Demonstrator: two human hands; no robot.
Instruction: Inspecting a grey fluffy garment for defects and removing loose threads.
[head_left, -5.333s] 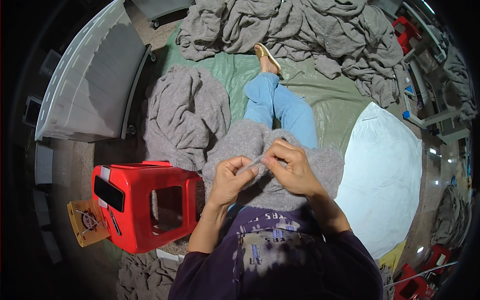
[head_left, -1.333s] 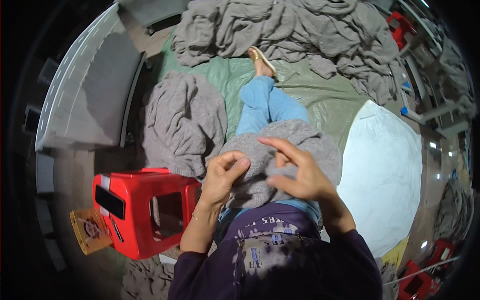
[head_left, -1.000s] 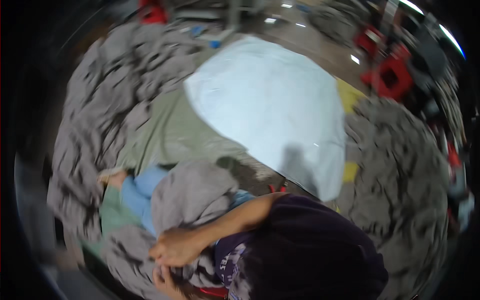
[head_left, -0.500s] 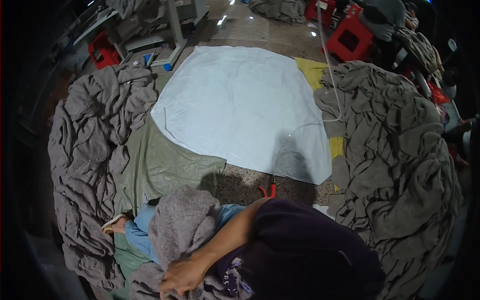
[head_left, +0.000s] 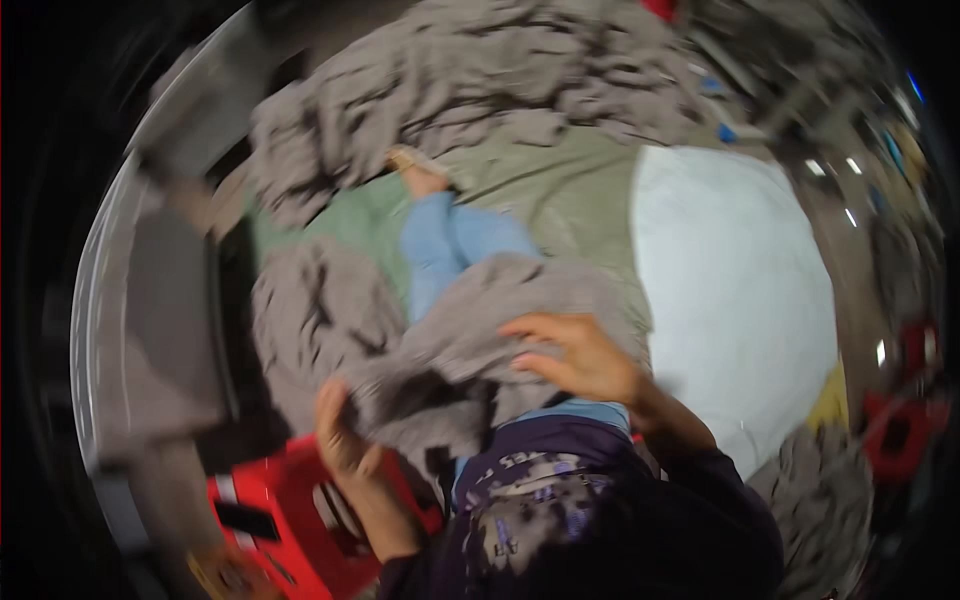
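Open and relaxed, the right hand (head_left: 580, 360) hung over the lap with its thumb parted moderately from the fingers, gripping nothing that could be seen. Motion blur hid whether its fingertips touched the grey knit garment (head_left: 540, 285) draped across the thighs. Also open, the left hand (head_left: 347, 432) stood fingers up, thumb apart, just beside the garment's left end; whether it brushed the cloth could not be told. Half a second earlier the right hand had been lowered onto the knit and the view had faced the person's right; now the hands were well apart, and the bin and near stool were back in sight.

Just left of the lap lay a rumpled grey knit pile (head_left: 320, 310). Below it, a red plastic stool (head_left: 290, 480) bore a dark phone (head_left: 247, 521), with a yellow carton (head_left: 225, 575) beside it, its contents too blurred to make out. Farther left stood a pale plastic bin (head_left: 170, 310), its inside hidden. White sheeting (head_left: 735, 290) spread to the right.
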